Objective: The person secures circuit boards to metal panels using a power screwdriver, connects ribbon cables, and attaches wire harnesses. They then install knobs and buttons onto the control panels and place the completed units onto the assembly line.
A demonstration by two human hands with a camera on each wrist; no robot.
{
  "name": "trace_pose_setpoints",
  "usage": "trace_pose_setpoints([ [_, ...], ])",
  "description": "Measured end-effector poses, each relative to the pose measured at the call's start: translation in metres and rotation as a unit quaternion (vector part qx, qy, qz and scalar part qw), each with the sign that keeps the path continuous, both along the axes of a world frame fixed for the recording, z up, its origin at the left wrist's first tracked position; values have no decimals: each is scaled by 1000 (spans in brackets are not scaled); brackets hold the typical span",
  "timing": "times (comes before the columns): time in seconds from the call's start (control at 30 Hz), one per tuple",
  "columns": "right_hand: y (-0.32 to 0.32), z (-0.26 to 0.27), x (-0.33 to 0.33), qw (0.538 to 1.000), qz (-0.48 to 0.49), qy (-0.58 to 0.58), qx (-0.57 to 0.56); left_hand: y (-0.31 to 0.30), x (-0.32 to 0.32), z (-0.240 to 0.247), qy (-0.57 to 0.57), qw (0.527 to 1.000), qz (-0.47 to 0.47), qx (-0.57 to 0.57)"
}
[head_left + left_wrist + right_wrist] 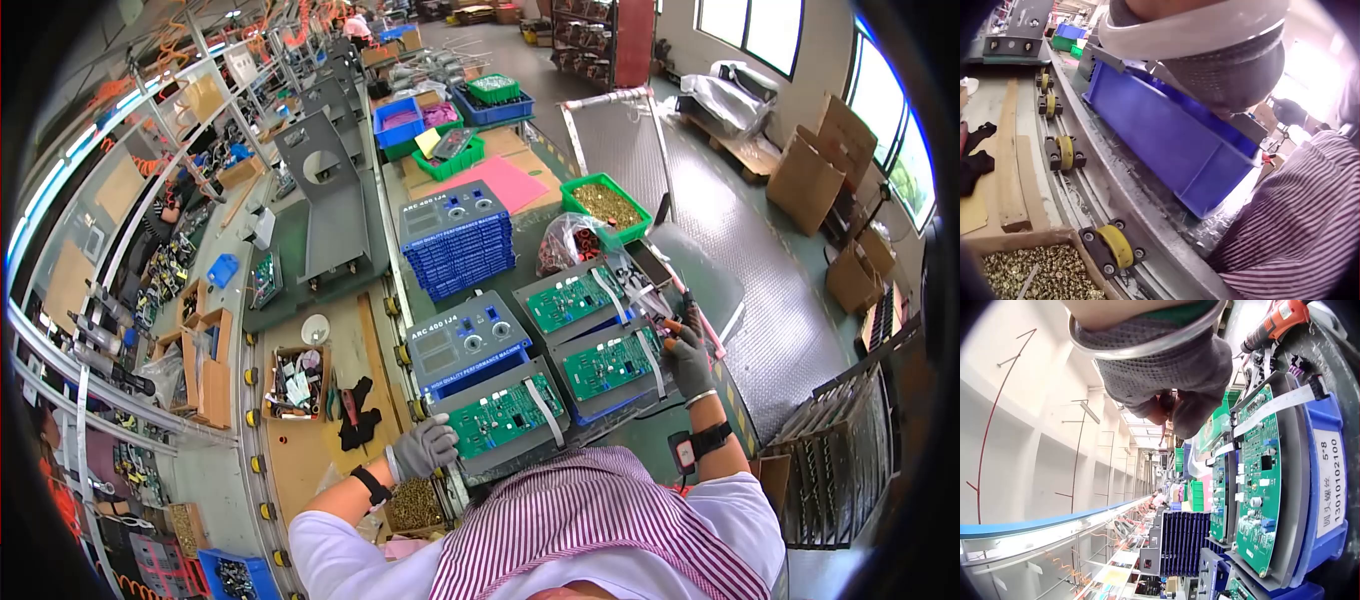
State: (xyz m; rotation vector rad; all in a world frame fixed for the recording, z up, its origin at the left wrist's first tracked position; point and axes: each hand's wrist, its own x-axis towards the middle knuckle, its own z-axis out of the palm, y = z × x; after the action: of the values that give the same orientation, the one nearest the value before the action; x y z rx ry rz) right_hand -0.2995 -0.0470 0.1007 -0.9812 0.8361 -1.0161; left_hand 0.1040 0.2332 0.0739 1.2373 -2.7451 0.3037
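1. Three green circuit boards (505,412) lie face up on gray plates (500,453), the nearest just before the striped apron (560,520); we judge that the blue bins (1160,134) beneath raise them to a handy height.
2. White ribbon cables (544,410) cross the boards (laid so, perhaps, to stay within reach).
3. The gloved left hand (424,448) touches the nearest plate's left edge, likely to steady it; with fingers partly hidden, we cannot tell its grip.
4. The right hand (690,365) is bent-fingered beside the second board's outer edge; we cannot tell whether it pinches anything.
5. Both arms spread wide.
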Motion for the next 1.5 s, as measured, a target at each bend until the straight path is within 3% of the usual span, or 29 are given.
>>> trace_pose_setpoints([
  [0.07,2,1,5,1000,10,-11,11,3,-5,-5,19,999,-31,2],
  [0.17,4,3,14,999,26,-33,20,8,-11,-26,-81,989,-27,118],
  [0.2,3,-1,15,998,33,-42,21,9,-10,-31,1,998,-42,42],
  [0.3,7,-2,16,998,29,-38,30,11,-9,-41,82,997,6,-15],
  [0.43,18,6,16,998,48,-31,36,10,-8,-44,71,997,-33,-5],
  [0.67,24,19,30,995,77,-64,4,-8,-35,53,209,973,-75,-56],
  [0.8,39,52,42,993,90,-35,-64,-29,-53,97,309,949,52,-26],
  [0.9,60,92,55,986,80,-12,-143,-14,-65,104,468,866,176,30],
  [0.93,69,101,59,984,82,-15,-159,-22,-69,110,529,839,127,-8],
  [1.03,99,109,69,953,79,64,-285,-12,-78,116,704,654,266,81],
  [1.07,107,113,73,931,75,102,-343,-18,-80,117,760,595,251,69],
  [1.1,112,121,76,875,78,156,-452,-22,-83,119,796,552,243,56],
  [1.17,112,125,88,807,90,152,-563,-31,-89,125,860,463,215,27],
  [1.2,111,126,91,788,81,184,-581,-32,-92,126,867,447,221,19],
  [1.3,106,125,101,746,57,250,-614,-37,-103,139,882,420,214,2],
  [1.4,105,122,110,744,43,277,-606,-32,-99,123,828,506,240,-11],
  [1.5,111,143,121,806,74,293,-508,-29,-108,118,799,550,239,-37],
])
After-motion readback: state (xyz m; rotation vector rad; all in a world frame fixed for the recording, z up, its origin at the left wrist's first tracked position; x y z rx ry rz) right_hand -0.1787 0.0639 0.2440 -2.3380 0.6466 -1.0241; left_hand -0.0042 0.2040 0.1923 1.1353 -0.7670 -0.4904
